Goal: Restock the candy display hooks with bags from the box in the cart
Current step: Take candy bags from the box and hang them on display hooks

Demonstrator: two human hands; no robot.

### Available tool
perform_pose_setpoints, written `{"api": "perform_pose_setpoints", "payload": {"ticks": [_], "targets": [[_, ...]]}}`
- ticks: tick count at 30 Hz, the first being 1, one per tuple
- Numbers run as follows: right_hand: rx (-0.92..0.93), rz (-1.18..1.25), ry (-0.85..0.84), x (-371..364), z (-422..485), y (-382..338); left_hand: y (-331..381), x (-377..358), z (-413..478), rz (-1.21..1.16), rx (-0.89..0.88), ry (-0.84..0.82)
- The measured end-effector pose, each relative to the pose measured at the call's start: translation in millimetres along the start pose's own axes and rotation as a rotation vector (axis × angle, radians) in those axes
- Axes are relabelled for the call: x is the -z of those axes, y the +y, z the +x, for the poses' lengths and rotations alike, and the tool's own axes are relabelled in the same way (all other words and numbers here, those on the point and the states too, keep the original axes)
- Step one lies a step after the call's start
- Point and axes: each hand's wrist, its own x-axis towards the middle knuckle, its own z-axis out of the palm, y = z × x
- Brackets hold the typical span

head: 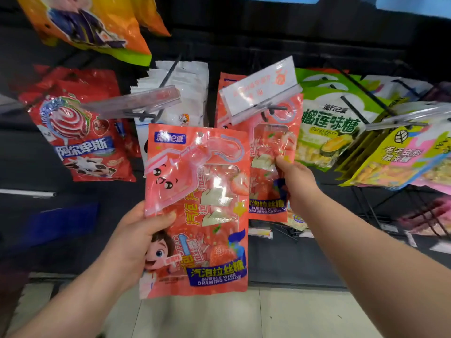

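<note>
Our left hand (136, 240) grips a pink candy bag (202, 215); our right hand (295, 176) pinches the hanging bag (266, 147) on its hook (275, 108).

One wide-angle camera on the person's head faces forward and slightly down, close to the hanging bags (327, 123). A strip of floor (305, 313) runs along the bottom edge.

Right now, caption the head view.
Left hand holds a pink candy bag while right hand pinches the matching hung bag.

The pink bag (202, 191) reads "BUBBLE WIRE DRAWING CANDY".
</note>
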Motion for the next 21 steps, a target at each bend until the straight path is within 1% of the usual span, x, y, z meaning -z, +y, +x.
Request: {"api": "perform_pose_setpoints", "payload": {"ticks": [2, 4, 7, 9, 10, 14, 15, 17, 21], "targets": [[-0.026, -0.011, -0.023, 1.3, 6.8, -1.0, -3.5, -3.6, 1.7, -0.004, -0.005, -0.009], [-0.032, -0.073, -0.025, 3.5, 10.6, 0.2, -6.4, -6.3, 1.0, -0.016, -0.002, -0.019], [0.055, -0.284, 0.029, 11.0, 10.4, 7.7, -11.5, -9.0, -2.7, -0.023, -0.004, -0.036], [0.081, -0.33, 0.074, 17.9, -6.2, 14.9, -14.3, -12.1, -6.7, -0.026, -0.012, -0.063], [0.08, -0.318, 0.034, 23.1, -19.8, 19.4, -15.1, -14.6, -9.3, -0.03, -0.014, -0.081], [-0.019, -0.164, -0.322, 43.8, -83.2, 36.4, -16.7, -27.7, -20.0, -0.028, -0.03, -0.153], [-0.008, -0.145, -0.346, 47.4, -95.7, 40.1, -17.5, -31.6, -21.5, -0.019, -0.041, -0.164], [0.063, -0.107, -0.314, 52.7, -112.6, 46.5, -19.4, -39.6, -22.5, -0.003, -0.048, -0.175], [0.182, -0.084, -0.173, 57.9, -116.4, 48.4, -16.9, -54.9, -21.9, 0.039, -0.04, -0.182]]}}
